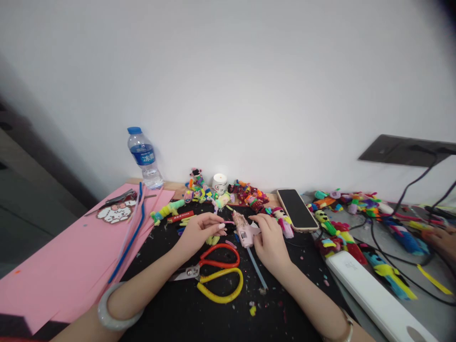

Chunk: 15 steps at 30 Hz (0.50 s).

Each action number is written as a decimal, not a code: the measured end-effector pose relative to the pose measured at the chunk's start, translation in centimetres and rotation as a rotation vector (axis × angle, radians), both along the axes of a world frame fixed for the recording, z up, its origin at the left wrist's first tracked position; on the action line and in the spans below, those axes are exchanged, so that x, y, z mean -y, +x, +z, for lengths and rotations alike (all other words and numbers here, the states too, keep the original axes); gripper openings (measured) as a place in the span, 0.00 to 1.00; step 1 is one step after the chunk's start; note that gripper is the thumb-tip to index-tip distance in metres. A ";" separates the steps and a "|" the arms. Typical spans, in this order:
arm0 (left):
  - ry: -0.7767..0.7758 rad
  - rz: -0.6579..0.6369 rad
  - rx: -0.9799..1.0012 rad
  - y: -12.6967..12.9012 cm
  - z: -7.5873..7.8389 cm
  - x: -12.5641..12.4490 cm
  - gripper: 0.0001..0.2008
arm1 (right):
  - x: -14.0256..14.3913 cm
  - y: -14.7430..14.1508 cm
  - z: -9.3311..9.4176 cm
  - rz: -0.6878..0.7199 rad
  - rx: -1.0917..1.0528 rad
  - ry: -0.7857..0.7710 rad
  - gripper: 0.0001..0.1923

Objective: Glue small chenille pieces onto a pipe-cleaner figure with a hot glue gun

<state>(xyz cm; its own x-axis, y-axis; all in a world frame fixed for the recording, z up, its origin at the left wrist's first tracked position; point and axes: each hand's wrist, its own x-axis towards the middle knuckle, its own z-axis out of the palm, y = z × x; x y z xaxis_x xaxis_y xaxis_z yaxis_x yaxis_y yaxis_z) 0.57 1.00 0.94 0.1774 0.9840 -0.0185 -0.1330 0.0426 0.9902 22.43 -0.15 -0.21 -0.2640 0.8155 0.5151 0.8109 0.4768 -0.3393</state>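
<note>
My left hand (pixel 206 229) is closed in a pinch on a short pink pipe cleaner (pixel 228 222), which points toward the nozzle end of a pale pink glue gun (pixel 245 236). Curled around the handle side of that glue gun is my right hand (pixel 270 240); its fingertips are partly hidden. The nozzle end looks crusted and faces the wall, and a translucent glue stick (pixel 257 268) sticks out of the back toward me. Below my left hand lie scissors (pixel 220 285) with one red and one yellow handle loop. A small yellow-green fuzzy piece (pixel 213 240) sits beside my left fingers.
Pink sheets (pixel 53 266) with blue pipe cleaners (pixel 135 237) lie left, near a water bottle (pixel 144 159). Fuzzy dolls, a white cup (pixel 220 184) and a phone (pixel 298 210) line the wall. Right are a white power strip (pixel 374 294), black cables and another person's hand (pixel 441 240).
</note>
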 end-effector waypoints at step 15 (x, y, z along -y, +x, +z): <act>-0.130 0.080 0.240 -0.5 -0.3 -0.3 0.15 | 0.2 0.7 0.9 -0.058 0.236 -0.270 0.26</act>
